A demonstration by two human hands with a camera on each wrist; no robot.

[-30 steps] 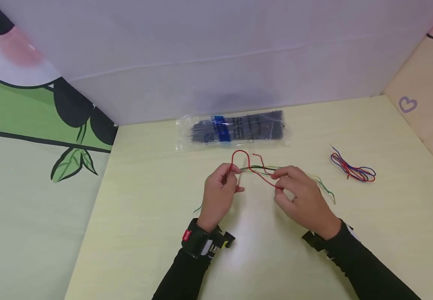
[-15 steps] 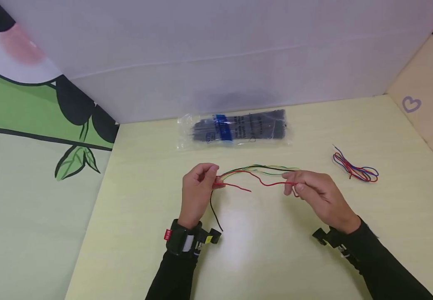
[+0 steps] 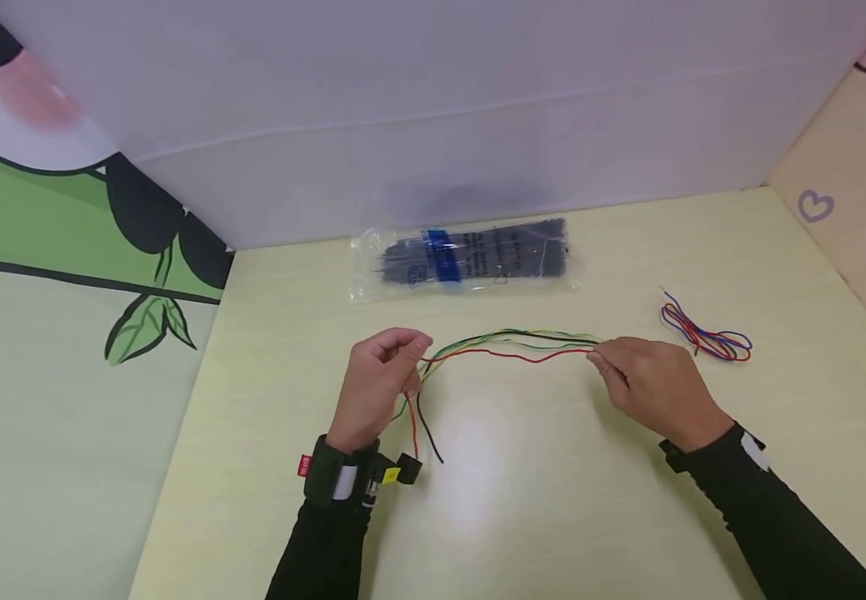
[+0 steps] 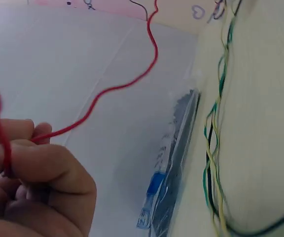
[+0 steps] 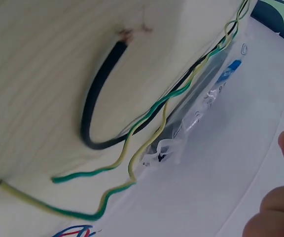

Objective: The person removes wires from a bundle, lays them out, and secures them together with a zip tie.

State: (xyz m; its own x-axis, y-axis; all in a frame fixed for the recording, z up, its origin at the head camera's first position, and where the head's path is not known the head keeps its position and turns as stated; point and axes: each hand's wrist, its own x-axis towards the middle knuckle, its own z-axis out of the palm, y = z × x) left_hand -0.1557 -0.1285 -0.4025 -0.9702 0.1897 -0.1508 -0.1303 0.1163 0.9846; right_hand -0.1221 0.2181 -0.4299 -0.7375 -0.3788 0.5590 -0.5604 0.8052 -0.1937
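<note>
A red wire [image 3: 508,353] runs nearly straight between both hands. My left hand [image 3: 376,387] pinches it between thumb and fingers, and a short length hangs down toward the wrist. In the left wrist view the red wire [image 4: 97,98] leads away from the curled fingers of the left hand [image 4: 43,182]. My right hand [image 3: 658,387] pinches the other end; its wrist view catches only part of the right hand [image 5: 275,202], without the red wire. Just behind lie a black wire [image 5: 102,74] with bare copper strands at its tip and twisted green-and-yellow wires [image 5: 181,91].
A clear plastic bag of dark cable ties [image 3: 478,254] lies along the back of the table [image 3: 523,517], near the wall. To the right rests a coiled red and blue wire [image 3: 706,333].
Both hands have moved apart, the left one leftward and the right one rightward. The red wire, looped and bent before, is now stretched out between them.
</note>
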